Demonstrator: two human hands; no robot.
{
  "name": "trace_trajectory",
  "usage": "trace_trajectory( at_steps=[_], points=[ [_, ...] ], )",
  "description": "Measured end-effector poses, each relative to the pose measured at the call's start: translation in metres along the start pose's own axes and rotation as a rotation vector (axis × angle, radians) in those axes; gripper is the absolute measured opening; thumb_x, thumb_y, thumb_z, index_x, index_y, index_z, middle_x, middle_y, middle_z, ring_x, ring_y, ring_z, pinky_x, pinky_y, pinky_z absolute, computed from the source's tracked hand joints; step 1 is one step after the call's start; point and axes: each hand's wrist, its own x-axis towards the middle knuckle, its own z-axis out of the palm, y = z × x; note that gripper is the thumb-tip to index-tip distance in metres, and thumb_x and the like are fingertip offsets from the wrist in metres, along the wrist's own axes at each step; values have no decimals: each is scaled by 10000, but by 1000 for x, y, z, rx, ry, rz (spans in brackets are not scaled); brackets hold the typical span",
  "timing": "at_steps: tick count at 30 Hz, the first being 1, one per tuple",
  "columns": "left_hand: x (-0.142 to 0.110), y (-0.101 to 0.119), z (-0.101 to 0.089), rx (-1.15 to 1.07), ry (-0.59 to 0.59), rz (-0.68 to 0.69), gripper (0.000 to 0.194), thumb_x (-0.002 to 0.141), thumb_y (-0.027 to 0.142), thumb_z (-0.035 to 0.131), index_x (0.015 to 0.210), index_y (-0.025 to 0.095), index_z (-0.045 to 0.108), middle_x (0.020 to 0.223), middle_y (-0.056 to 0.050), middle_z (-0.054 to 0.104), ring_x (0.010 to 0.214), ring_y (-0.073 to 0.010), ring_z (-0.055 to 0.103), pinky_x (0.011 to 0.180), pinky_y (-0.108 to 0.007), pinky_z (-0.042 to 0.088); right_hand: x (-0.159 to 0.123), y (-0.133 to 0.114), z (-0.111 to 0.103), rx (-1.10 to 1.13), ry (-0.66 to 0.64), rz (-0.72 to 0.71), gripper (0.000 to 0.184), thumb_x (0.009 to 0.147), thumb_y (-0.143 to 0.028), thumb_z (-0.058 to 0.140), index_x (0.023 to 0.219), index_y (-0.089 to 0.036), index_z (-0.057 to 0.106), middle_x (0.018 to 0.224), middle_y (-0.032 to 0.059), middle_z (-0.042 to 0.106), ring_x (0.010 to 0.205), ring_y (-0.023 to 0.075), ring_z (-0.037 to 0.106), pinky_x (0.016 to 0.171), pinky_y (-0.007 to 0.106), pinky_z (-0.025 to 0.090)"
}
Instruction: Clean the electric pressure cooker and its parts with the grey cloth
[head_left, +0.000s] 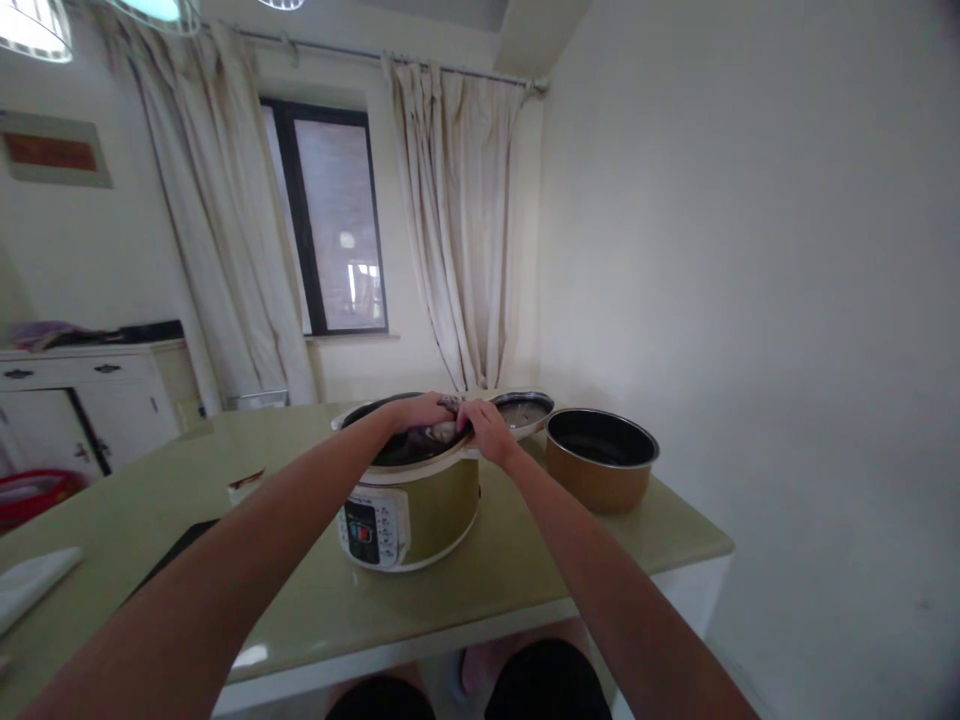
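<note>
An electric cooker (442,510) with a control panel at its front left stands on the table, its lid (523,412) swung open toward the back right. My left hand (426,411) reaches over the cooker's opening, fingers closed on a crumpled, pale patterned cloth (444,432). At the right rim, my right hand (486,428) pinches the same cloth near the hinge side. The fingertips of both hands are partly hidden. To the right sits the removed inner pot (600,485), brown outside and dark inside.
The greenish table (420,610) has its right corner near the wall. On the left lie a white item (34,582), a dark flat object (169,555) partly behind my forearm, and a small packet (245,485). A red basin (41,497) stands beyond the left edge.
</note>
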Motion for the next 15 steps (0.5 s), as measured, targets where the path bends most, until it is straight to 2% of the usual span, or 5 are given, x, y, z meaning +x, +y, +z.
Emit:
trace_trajectory(
  at_steps=[4,6,8,11,15],
  points=[
    [-28,-9,-6,-258,-368,-127,337,749,265,672,1075,233,751,893,-23,786,749,-193,724,672,-292,620,0,2,0,53,-12,3,495,1027,-221,331,615,-210,607,730,17,651,827,158,598,876,278,438],
    [-41,-18,-13,-268,-536,-155,423,687,248,726,1109,266,746,873,-17,791,706,-208,720,633,-313,619,0,2,0,44,-3,5,485,1027,-235,348,619,-212,610,733,12,642,829,158,595,883,277,431],
    [-48,-28,-21,-184,-622,-175,475,633,224,763,1105,271,755,854,-32,796,684,-229,721,608,-332,614,-1,2,1,40,0,5,473,1023,-239,364,620,-211,609,725,6,625,821,157,591,876,274,423],
    [-46,-44,-29,135,-574,-192,398,583,174,782,975,238,791,808,-58,794,689,-252,727,626,-352,612,-2,2,1,33,7,8,456,1020,-242,376,630,-208,609,721,2,609,816,156,588,852,268,414],
    [-29,-61,-28,380,-333,-162,364,534,100,789,882,206,792,905,-84,812,898,-287,744,840,-414,609,-3,0,0,-28,-1,17,436,1016,-235,383,634,-209,594,733,0,605,839,157,581,858,264,403]
  ],
)
